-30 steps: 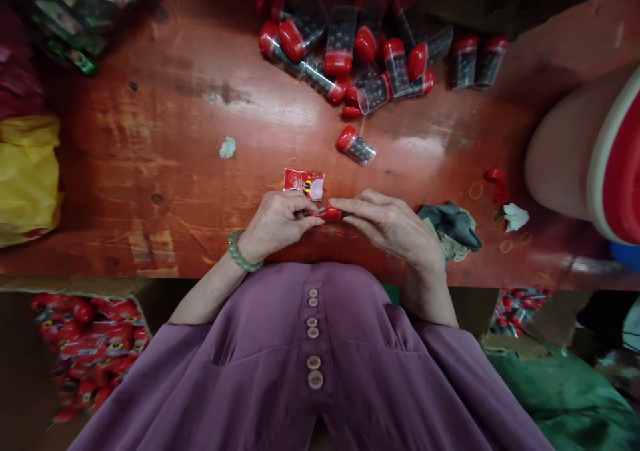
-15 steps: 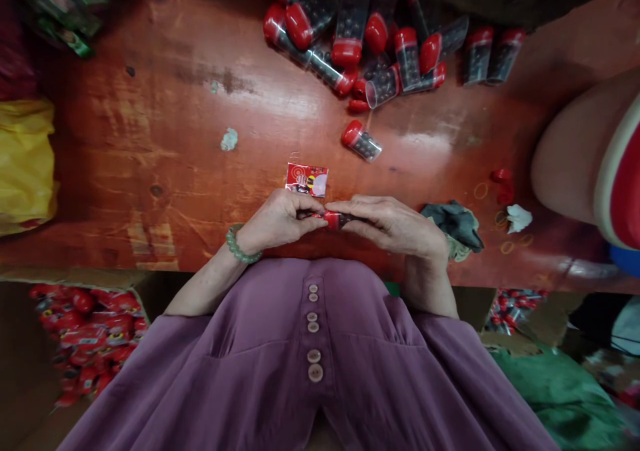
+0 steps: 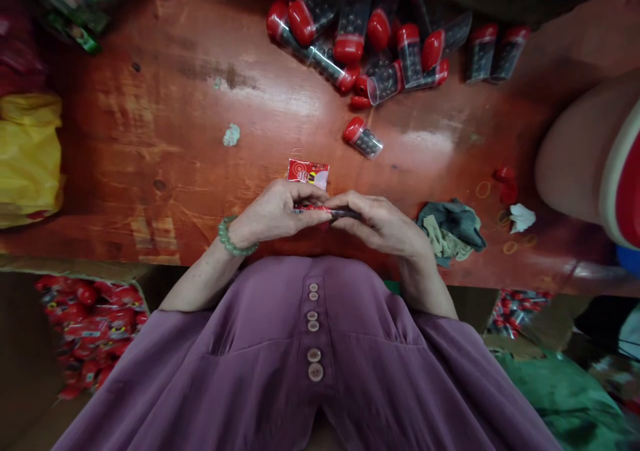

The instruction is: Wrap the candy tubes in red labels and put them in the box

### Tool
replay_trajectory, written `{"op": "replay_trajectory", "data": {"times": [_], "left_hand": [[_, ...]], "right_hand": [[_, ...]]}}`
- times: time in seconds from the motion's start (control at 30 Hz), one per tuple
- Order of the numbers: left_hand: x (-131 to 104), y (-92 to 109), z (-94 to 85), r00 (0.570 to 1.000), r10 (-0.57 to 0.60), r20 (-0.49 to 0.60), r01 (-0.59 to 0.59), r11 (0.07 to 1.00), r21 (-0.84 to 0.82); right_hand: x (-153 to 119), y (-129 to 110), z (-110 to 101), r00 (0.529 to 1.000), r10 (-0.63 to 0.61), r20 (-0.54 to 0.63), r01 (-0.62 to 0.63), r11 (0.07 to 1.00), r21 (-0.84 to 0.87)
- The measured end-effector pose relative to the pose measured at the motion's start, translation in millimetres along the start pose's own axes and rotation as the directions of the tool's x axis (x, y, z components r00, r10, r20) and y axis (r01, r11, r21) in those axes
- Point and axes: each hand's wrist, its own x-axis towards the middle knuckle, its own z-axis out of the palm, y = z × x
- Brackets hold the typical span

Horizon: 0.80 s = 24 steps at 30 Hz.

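Note:
My left hand (image 3: 273,212) and my right hand (image 3: 383,221) meet at the near edge of a red-brown wooden table (image 3: 165,144). Between their fingertips they pinch one small clear tube with a red cap (image 3: 323,211), lying sideways and mostly hidden by the fingers. A green bead bracelet (image 3: 230,240) circles my left wrist. Just beyond my left hand a small red printed packet (image 3: 309,172) lies flat on the table. A lone red-capped tube (image 3: 363,139) of dark beads lies a little farther off.
A heap of red-capped clear tubes (image 3: 380,44) fills the far middle. A crumpled grey-green cloth (image 3: 450,228) lies right of my hands. A yellow bag (image 3: 27,158) sits left, a large round container (image 3: 595,164) right. A box of red packets (image 3: 87,324) stands below left.
My hands have closed in together over the tube, so its red cap shows less than before. They sit slightly farther from the table edge. The packet and the loose tubes have not moved.

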Motion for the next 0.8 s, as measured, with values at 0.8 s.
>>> {"op": "replay_trajectory", "data": {"times": [0.8], "left_hand": [[-9.9,-7.2,30.2,0.805,-0.274,-0.526,-0.18,0.732,-0.657]], "right_hand": [[16.6,3.8,52.8,0.932,0.025,-0.361,0.027,0.99,0.139]]}}
